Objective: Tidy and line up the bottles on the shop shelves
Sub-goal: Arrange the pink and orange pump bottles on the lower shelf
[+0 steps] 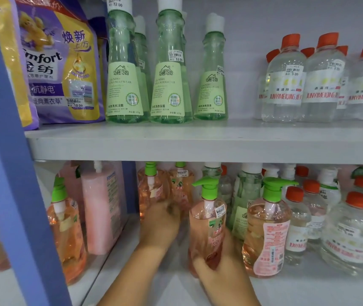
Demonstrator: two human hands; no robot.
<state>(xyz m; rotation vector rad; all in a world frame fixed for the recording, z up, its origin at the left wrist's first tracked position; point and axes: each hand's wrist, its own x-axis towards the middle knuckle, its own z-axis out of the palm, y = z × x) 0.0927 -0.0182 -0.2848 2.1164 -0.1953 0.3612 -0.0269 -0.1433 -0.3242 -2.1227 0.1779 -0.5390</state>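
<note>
The right hand grips the low belly of a pink pump bottle, standing near the lower shelf's front edge. Full and smooth, it probably handles heavy and slippery, so hold the body, not the pump. Left and deeper in from that bottle, the left hand touches a rear pink bottle; its grip is blurred and I cannot tell.

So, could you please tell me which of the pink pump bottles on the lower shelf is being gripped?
The front pink pump bottle, held by the right hand; its neighbour to the right stands untouched.
</note>
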